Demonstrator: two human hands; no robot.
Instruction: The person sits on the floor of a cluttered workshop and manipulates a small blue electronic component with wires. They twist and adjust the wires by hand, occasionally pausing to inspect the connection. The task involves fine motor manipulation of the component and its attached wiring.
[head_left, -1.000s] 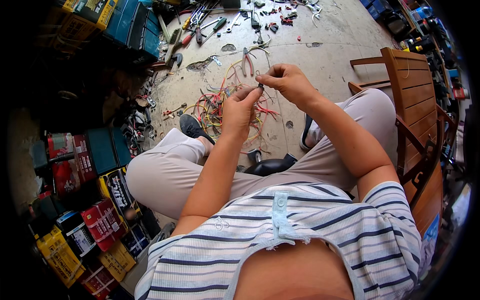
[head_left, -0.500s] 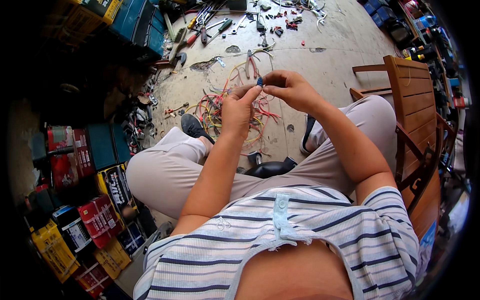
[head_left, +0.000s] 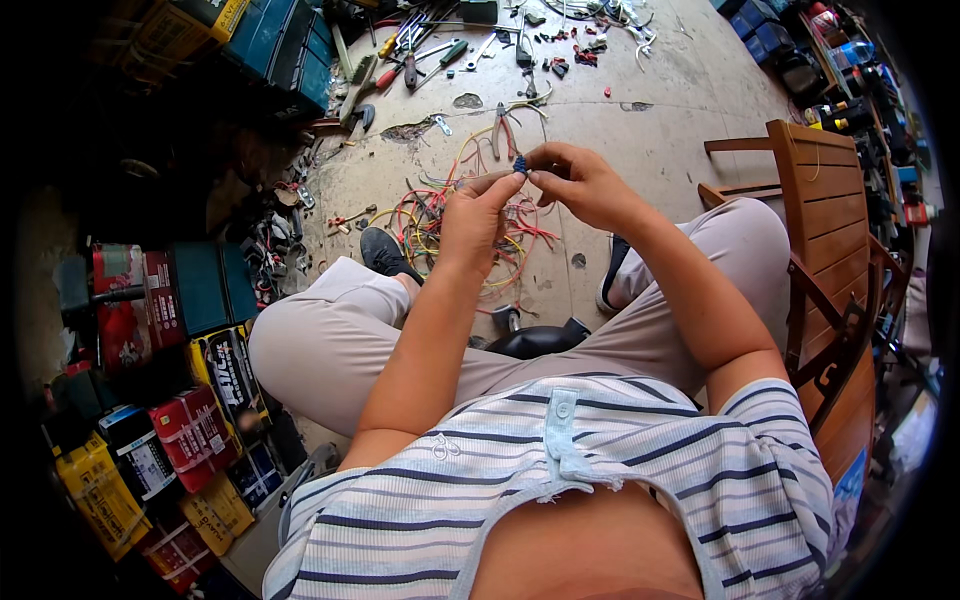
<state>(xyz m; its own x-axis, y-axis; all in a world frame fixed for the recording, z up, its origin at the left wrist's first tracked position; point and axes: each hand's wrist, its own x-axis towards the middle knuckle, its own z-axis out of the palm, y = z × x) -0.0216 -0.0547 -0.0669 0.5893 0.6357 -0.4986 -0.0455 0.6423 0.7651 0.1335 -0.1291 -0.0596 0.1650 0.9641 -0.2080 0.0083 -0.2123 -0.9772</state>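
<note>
A small dark-blue connector block [head_left: 520,164] is held up between my two hands, over the floor in front of me. My left hand [head_left: 474,215] pinches its lower end between thumb and index finger. From the right, my right hand [head_left: 584,186] has its thumb and bent fingers closed against the other side. Details of the blue piece are too small to make out. Beneath the hands lies a tangle of coloured wires [head_left: 425,222], mostly red and yellow. Just beyond the block, pliers with red handles [head_left: 502,130] rest on the floor.
Screwdrivers and other hand tools [head_left: 425,60] lie scattered at the far side. A wooden folding chair [head_left: 825,190] stands close on my right. Stacked battery boxes [head_left: 195,435] line the left side. Small metal parts [head_left: 285,215] are strewn along the left.
The right fingers have shifted slightly around the blue connector block. Both hands stay in nearly the same place, still holding it.
</note>
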